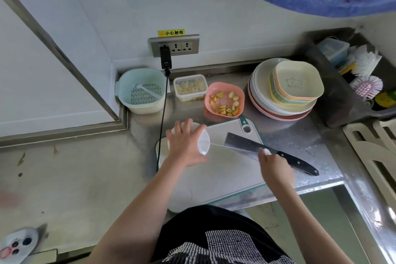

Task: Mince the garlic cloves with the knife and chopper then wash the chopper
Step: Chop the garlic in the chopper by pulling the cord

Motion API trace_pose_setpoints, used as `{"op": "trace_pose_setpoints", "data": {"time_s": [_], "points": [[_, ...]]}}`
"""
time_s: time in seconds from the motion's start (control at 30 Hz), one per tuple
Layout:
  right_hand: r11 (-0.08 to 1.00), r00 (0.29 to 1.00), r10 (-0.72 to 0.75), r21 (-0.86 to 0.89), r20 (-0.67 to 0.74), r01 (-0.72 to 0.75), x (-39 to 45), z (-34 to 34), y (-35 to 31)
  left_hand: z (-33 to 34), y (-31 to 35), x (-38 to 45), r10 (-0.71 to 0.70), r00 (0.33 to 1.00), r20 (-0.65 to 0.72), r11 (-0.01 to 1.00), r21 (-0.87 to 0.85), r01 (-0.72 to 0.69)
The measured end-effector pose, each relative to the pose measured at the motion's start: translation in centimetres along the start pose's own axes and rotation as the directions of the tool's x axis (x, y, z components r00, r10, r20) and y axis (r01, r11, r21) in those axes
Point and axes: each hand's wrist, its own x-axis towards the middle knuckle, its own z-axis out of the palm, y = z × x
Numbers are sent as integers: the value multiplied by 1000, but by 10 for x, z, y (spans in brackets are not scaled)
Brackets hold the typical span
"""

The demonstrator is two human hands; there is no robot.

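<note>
A white pull-cord chopper (203, 141) lies tilted on its side at the far left of the pale cutting board (225, 178). My left hand (186, 148) grips it from above. My right hand (275, 167) pinches the chopper's white pull knob (266, 152), and the thin cord (235, 147) runs taut from the chopper to that hand. A cleaver-style knife (242, 142) with a black handle rests flat on the board beneath the cord, handle pointing right. Behind the board, a pink bowl (241, 94) holds cut garlic pieces (224, 105).
A clear lidded container (190, 88) and a teal colander basket (141, 91) stand at the back left. A black cable (162, 113) hangs from the wall socket down past the chopper. Stacked plates and bowls (285, 90) sit back right, beside a grey tub of brushes (364, 85).
</note>
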Motion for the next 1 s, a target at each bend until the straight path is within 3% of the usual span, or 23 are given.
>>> {"op": "trace_pose_setpoints", "data": {"time_s": [0.07, 0.13, 0.23, 0.33, 0.43, 0.53, 0.57, 0.63, 0.67, 0.73, 0.8, 0.83, 0.87, 0.93, 0.97, 1.0], "points": [[972, 995, -77, 226, 58, 62, -7, 1, -37, -1, 8, -6, 11, 999, -30, 1000, -19, -11], [873, 977, -143, 485, 160, 48, -9, 10, -69, -4, 21, -14, 50, 993, -108, 998, -33, -54], [625, 931, -281, 781, 232, -6, -15, 14, -89, -14, 35, -16, 78, 944, -322, 994, -48, -99], [376, 877, -431, 926, 213, -40, -16, 15, -89, -22, 34, -12, 9, 902, -431, 988, -135, -74], [251, 909, -378, 965, 174, -80, -16, 19, -89, -29, 41, -17, -11, 928, -373, 988, -148, -48], [280, 948, -291, 959, 128, -44, -18, 16, -82, -36, 37, -18, 75, 978, -196, 934, -329, -137], [275, 954, -280, 961, 111, -31, -16, 13, -75, -40, 31, -16, 63, 989, -134, 864, -488, -121], [259, 943, -322, 966, 77, 10, -13, 2, -63, -56, 18, -16, -36, 999, 37, 581, -812, 51], [247, 926, -371, 969, 63, 33, -14, -4, -59, -63, 12, -16, -45, 985, 164, 429, -887, 167], [197, 877, -480, 978, 33, 71, -15, -17, -59, -69, 8, -16, 76, 934, 348, 187, -925, 330], [210, 829, -559, 971, 24, 113, -13, -30, -62, -69, 13, -17, 75, 943, 325, 47, -945, 323], [258, 814, -580, 953, 22, 158, -10, -37, -63, -71, 16, -18, 28, 969, 244, 48, -969, 243], [339, 810, -586, 912, 14, 229, -6, -42, -62, -72, 17, -17, -31, 991, 128, 130, -983, 131], [569, 830, -557, 721, -16, 396, 3, -51, -56, -79, 17, -15, -104, 982, -158, 440, -893, -97], [669, 839, -544, 586, -32, 457, 6, -53, -53, -82, 15, -13, -111, 956, -271, 563, -810, -164], [726, 834, -549, 461, -59, 511, 9, -53, -53, -84, 14, -11, -118, 937, -328, 621, -761, -188]]}}
